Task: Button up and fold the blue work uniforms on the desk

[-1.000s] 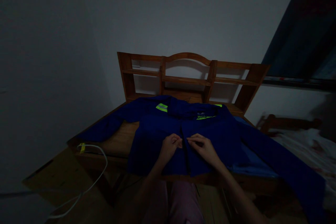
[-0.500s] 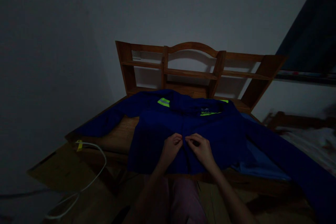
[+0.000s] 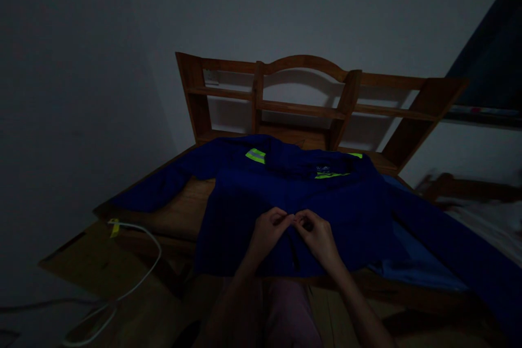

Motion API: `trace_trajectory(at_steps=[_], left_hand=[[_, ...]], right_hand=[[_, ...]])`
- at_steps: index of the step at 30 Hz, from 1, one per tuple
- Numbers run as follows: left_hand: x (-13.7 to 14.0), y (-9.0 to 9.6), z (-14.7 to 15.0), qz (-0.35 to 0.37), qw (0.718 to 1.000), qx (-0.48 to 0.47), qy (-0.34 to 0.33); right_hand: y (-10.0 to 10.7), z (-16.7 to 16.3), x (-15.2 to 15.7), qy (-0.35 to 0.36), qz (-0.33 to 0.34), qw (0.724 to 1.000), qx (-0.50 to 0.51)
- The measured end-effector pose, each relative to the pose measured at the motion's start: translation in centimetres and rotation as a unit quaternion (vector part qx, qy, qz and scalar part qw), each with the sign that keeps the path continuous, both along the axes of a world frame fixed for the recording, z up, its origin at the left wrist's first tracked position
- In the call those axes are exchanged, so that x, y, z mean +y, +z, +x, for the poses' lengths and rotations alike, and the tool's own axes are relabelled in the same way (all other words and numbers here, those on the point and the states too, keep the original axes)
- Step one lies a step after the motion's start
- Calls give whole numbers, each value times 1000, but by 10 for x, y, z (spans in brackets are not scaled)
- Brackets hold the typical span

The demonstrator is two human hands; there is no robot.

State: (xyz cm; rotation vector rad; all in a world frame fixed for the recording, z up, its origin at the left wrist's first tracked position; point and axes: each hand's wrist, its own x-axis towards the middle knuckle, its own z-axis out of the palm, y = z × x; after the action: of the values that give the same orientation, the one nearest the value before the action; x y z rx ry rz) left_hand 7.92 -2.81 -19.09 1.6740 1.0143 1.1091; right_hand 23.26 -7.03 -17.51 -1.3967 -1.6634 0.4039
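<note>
A dark blue work jacket (image 3: 244, 196) with yellow-green reflective strips lies spread on the wooden desk (image 3: 194, 201), its sleeves out to both sides. Over its front, at the middle seam, my left hand (image 3: 269, 230) pinches the front edge of the jacket between thumb and fingers. Fingertip to fingertip with it, my right hand (image 3: 318, 234) pinches the same edge from the other side. Below my hands the front parts in a short dark gap. Whether a button or other fastener sits between the fingertips is too dark and small to tell.
Behind the jacket stands a wooden shelf rack (image 3: 302, 110) against the wall. A white cable (image 3: 157, 253) with a yellow tag hangs at the left. Light blue fabric (image 3: 424, 261) lies under the right sleeve. A bed (image 3: 468, 187) is at the far right.
My fingertips have come together at the jacket's front edge, where a small gap lay between them before. The view has shifted slightly.
</note>
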Motion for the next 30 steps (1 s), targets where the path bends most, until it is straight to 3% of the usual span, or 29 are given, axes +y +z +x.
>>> trace_trajectory(at_steps=[7,13,21,30], left_hand=[[0,-1,-1,-4,1000,-20,1],[1,1,-3,-6,1000,1,14],[6,-10,-3,-13,1000,-26,11],[-3,-1,-2,-13,999,-52,5]], right_hand=[[2,-3,-4,10,28,999,-34],[3,-3,-1,15,-6,1000,12],[5,-3,-2,24,-16,999,28],[-2,2,3,22,-52,996,66]])
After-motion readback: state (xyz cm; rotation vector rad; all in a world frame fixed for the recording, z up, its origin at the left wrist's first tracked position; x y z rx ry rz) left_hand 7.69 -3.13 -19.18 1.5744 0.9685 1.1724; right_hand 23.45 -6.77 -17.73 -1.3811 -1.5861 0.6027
